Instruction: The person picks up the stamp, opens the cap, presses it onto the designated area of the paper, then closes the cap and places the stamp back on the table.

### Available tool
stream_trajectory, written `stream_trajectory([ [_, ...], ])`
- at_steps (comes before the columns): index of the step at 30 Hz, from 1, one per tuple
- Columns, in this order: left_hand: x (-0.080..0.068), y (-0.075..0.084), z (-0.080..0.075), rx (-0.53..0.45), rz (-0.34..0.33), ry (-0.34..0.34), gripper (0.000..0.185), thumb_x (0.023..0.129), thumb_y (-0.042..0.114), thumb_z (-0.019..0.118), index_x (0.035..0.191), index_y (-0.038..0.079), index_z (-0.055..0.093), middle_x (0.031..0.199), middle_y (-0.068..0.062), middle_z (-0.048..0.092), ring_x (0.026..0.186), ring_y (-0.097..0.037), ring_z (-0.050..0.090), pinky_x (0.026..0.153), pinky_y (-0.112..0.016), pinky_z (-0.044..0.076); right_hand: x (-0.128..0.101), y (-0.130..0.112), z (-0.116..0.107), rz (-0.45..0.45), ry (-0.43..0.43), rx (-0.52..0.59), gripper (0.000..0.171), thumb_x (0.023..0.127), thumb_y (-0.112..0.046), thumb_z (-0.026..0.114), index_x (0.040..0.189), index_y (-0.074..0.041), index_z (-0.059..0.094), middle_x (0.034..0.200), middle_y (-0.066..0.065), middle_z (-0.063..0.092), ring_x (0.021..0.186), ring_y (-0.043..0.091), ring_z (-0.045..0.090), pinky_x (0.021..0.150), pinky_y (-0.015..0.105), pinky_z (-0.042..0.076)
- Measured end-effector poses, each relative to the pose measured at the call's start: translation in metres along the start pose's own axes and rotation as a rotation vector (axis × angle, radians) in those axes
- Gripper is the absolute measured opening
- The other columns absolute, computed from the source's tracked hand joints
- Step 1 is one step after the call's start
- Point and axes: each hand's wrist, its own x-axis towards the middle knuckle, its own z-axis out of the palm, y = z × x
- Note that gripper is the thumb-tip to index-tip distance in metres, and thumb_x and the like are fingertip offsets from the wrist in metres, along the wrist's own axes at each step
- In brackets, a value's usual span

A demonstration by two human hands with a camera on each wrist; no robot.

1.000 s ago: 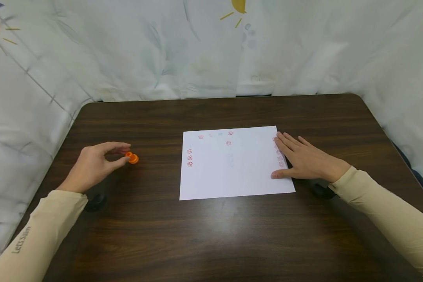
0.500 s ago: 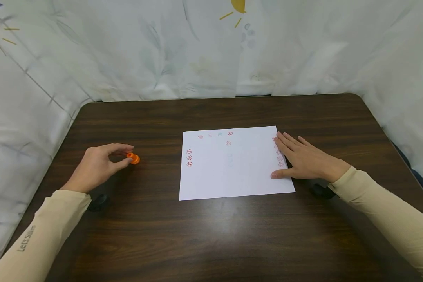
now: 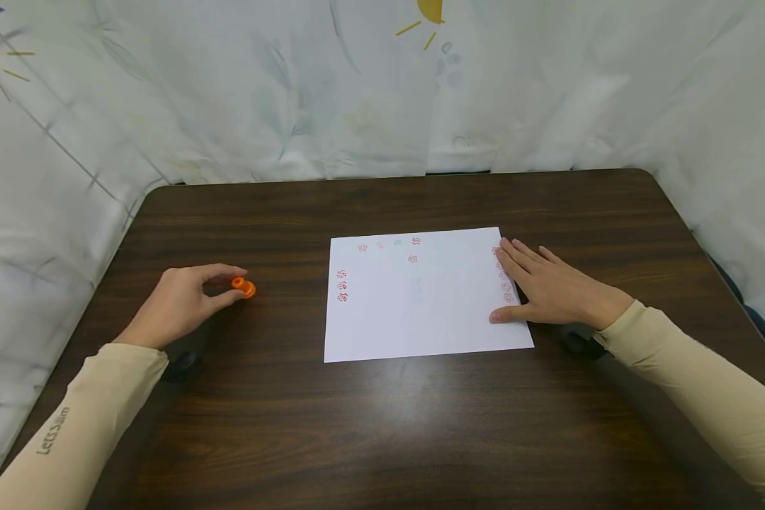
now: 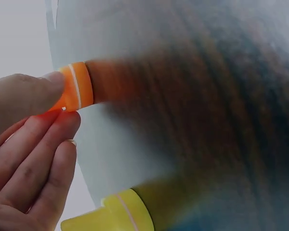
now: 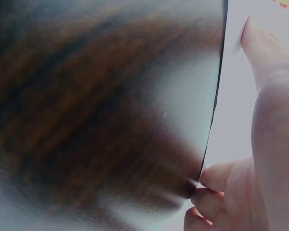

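At the table's left, my left hand (image 3: 177, 301) pinches a small orange stamp (image 3: 244, 287) between thumb and fingertips. In the left wrist view the thumb lies on the orange stamp's (image 4: 79, 85) handle, and its wide base is at the tabletop. A yellow stamp (image 4: 130, 211) stands close by there; the head view does not show it. A white sheet of paper (image 3: 414, 329) bears rows of small prints, mostly red, along its left, top and right sides. My right hand (image 3: 557, 289) rests flat on the sheet's right edge, fingers straight and thumb spread.
The dark wood-grain table (image 3: 389, 432) is glossy and reflects light. White patterned curtains (image 3: 370, 92) enclose its back and sides. Bare tabletop lies between the orange stamp and the paper. A dark wrist camera (image 3: 181, 366) hangs beneath the left wrist.
My left hand has shifted slightly right, and the orange stamp has moved a little rightward with it. The right hand and the paper have stayed put.
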Motion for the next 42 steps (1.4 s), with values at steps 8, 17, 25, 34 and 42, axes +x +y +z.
stream_trajectory([
  [8,0.001,0.002,0.002,-0.022,-0.02,-0.026,0.039,0.092,0.019,0.079,0.129,0.009,0.071,0.125,-0.025,0.073,0.112,-0.042,0.07,0.093,-0.062,0.057,0.0,0.0,0.0,0.004,-0.003,0.006,0.118,0.088,-0.078,0.059,0.165,-0.001,0.015,0.174,0.021,0.01,0.162,0.044,0.013,0.128,0.07,0.014],
  [17,0.003,0.004,0.004,0.013,0.007,0.027,0.039,0.091,0.024,0.081,0.128,0.011,0.073,0.123,-0.023,0.074,0.077,-0.021,0.055,0.064,-0.024,0.04,0.001,0.002,0.0,0.002,-0.002,0.005,0.117,0.088,-0.078,0.06,0.165,-0.001,0.015,0.174,0.022,0.011,0.161,0.045,0.013,0.127,0.071,0.014],
  [25,0.006,0.013,0.01,-0.041,0.045,0.108,0.04,0.094,0.024,0.078,0.131,0.01,0.072,0.125,-0.024,0.073,0.076,-0.031,0.066,0.075,-0.046,0.058,0.0,0.008,0.003,0.005,0.0,0.0,0.118,0.088,-0.078,0.06,0.165,-0.001,0.015,0.174,0.022,0.011,0.161,0.045,0.014,0.127,0.071,0.015],
  [34,0.012,0.023,0.013,-0.108,0.058,0.169,0.039,0.091,0.023,0.081,0.128,0.011,0.074,0.119,-0.02,0.077,0.104,-0.04,0.073,0.091,-0.063,0.056,0.001,0.011,0.002,0.014,-0.009,0.003,0.118,0.088,-0.078,0.06,0.165,-0.001,0.015,0.174,0.021,0.01,0.162,0.045,0.012,0.128,0.07,0.014],
  [42,0.02,0.032,0.019,-0.177,0.046,0.225,0.037,0.088,0.024,0.084,0.123,0.016,0.075,0.111,-0.011,0.08,0.098,-0.03,0.077,0.082,-0.021,0.06,0.002,0.015,0.003,0.013,0.0,-0.016,0.118,0.086,-0.079,0.061,0.164,-0.001,0.017,0.174,0.022,0.012,0.161,0.045,0.013,0.127,0.07,0.014],
])
